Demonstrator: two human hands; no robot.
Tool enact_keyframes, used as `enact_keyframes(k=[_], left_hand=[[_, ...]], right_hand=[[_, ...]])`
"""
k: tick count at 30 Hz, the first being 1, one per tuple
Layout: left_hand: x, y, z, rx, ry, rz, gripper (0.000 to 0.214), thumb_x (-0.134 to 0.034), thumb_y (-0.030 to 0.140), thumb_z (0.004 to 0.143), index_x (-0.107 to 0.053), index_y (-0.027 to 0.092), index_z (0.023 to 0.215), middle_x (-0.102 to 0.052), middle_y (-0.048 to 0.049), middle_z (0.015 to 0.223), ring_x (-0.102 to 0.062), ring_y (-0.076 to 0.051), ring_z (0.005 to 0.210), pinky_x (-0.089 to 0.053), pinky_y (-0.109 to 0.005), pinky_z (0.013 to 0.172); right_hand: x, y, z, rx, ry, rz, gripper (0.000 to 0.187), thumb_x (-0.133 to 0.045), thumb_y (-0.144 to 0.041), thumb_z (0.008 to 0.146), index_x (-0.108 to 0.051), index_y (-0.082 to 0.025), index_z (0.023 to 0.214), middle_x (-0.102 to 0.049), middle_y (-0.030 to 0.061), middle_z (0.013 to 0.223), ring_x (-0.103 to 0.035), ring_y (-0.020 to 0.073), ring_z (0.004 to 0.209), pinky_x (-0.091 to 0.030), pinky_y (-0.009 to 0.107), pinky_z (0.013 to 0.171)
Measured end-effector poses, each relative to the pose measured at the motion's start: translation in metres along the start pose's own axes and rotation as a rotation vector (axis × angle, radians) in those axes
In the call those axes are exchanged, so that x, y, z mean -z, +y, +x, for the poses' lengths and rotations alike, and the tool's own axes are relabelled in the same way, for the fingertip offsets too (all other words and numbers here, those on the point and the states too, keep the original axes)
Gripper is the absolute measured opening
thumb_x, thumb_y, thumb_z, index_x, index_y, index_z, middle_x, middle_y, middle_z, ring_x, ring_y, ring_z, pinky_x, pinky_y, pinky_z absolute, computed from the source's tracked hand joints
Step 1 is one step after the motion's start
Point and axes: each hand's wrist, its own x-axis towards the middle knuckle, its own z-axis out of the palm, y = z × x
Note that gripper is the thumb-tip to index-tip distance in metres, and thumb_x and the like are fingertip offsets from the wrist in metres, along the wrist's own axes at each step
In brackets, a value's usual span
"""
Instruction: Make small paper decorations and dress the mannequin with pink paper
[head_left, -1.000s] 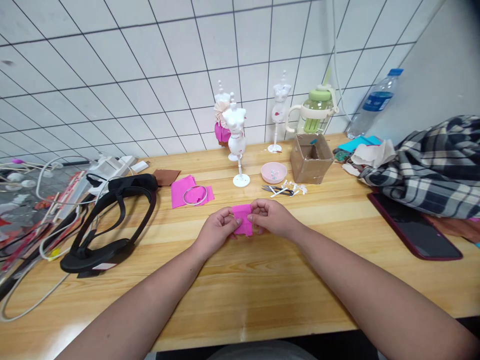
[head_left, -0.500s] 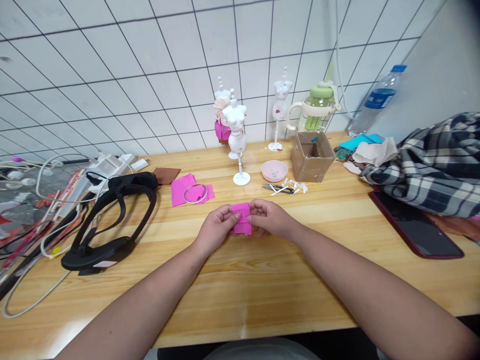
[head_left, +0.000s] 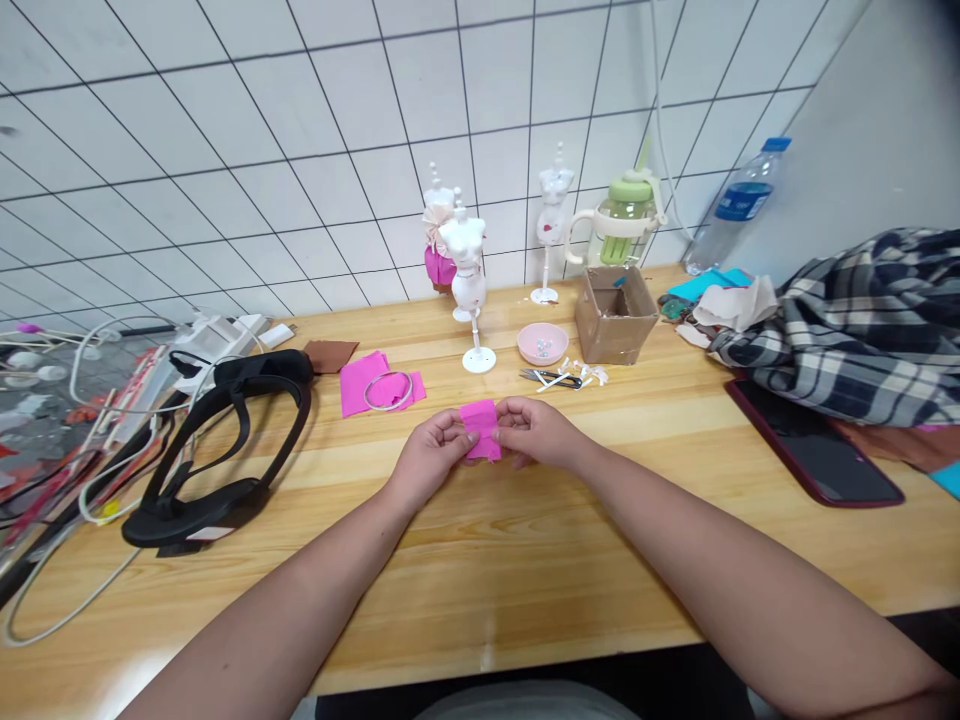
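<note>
A small rectangle of bright pink crepe paper or cloth [head_left: 480,418] is held upright just above the table. My left hand [head_left: 437,448] pinches its left edge, thumb on the near face. Its right edge is between the thumb and fingers of my right hand [head_left: 536,432]. Beyond my hands stands a white mini dress form [head_left: 466,262] on a round base. More pink sheets [head_left: 360,388] lie to the left, with a thin metal ring [head_left: 388,391] on top. Small thread snips [head_left: 570,381] rest behind my right hand among white scraps.
A pink dish [head_left: 543,344] of small beads and a cardboard box [head_left: 619,318] stand at the back. Two more dress forms, a green-lidded jug [head_left: 624,225] and a bottle [head_left: 739,210] are by the wall. A black headset strap [head_left: 225,440] lies left; a phone [head_left: 814,440] lies right.
The view has shifted slightly. Both hands still pinch the pink piece, whose near face now looks smoother and flatter, with less of a crease across it.
</note>
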Motion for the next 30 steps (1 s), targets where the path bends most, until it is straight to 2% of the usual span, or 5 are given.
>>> enact_keyframes(k=[10,18,22,27,30], left_hand=[[0.0056,-0.0015,-0.0011,-0.130,0.059,0.158,0.017,-0.070,0.023,0.069,-0.072,0.016,0.084,-0.074,-0.0042,0.084,-0.068,-0.017,0.078,-0.053,-0.029,0.076],[0.0034,0.0025,-0.0033,-0.303,0.175,0.455,0.022,-0.055,0.017,0.073,-0.075,0.018,0.083,-0.076,-0.0048,0.088,-0.069,-0.018,0.083,-0.053,-0.031,0.082],[0.0019,-0.0008,-0.0035,-0.290,0.139,0.454,0.021,-0.055,0.017,0.075,-0.074,0.018,0.085,-0.075,-0.0045,0.088,-0.068,-0.018,0.083,-0.053,-0.030,0.081],[0.0045,-0.0022,-0.0025,-0.116,0.077,0.114,0.036,-0.061,0.038,0.081,-0.065,0.017,0.110,-0.072,-0.0047,0.083,-0.067,-0.018,0.079,-0.053,-0.031,0.075],[0.0059,0.0008,-0.0031,-0.091,0.037,0.112,0.039,-0.063,0.047,0.080,-0.066,0.015,0.103,-0.071,-0.0057,0.086,-0.066,-0.018,0.079,-0.051,-0.030,0.075]], right_hand=[[0.0049,0.0007,0.0003,-0.018,-0.026,0.112,0.028,-0.060,-0.013,0.066,-0.053,-0.022,0.092,-0.061,-0.0057,0.065,-0.064,0.0130,0.062,-0.052,0.019,0.045],[0.0030,-0.0060,-0.0049,-0.190,-0.060,0.367,0.026,-0.058,-0.027,0.077,-0.056,-0.020,0.102,-0.067,0.0029,0.080,-0.066,0.0159,0.070,-0.056,0.025,0.051],[-0.0006,-0.0019,-0.0019,-0.126,0.004,0.248,0.030,-0.068,-0.024,0.073,-0.057,-0.021,0.100,-0.063,-0.0026,0.070,-0.061,0.0113,0.060,-0.053,0.021,0.050],[0.0003,0.0017,0.0010,0.023,0.040,0.180,0.030,-0.067,-0.020,0.069,-0.057,-0.019,0.097,-0.059,-0.0064,0.063,-0.054,0.0083,0.048,-0.047,0.020,0.048],[0.0013,0.0010,-0.0006,0.145,0.086,0.051,0.031,-0.066,-0.021,0.069,-0.058,-0.019,0.099,-0.061,-0.0059,0.064,-0.054,0.0090,0.052,-0.043,0.020,0.050]])
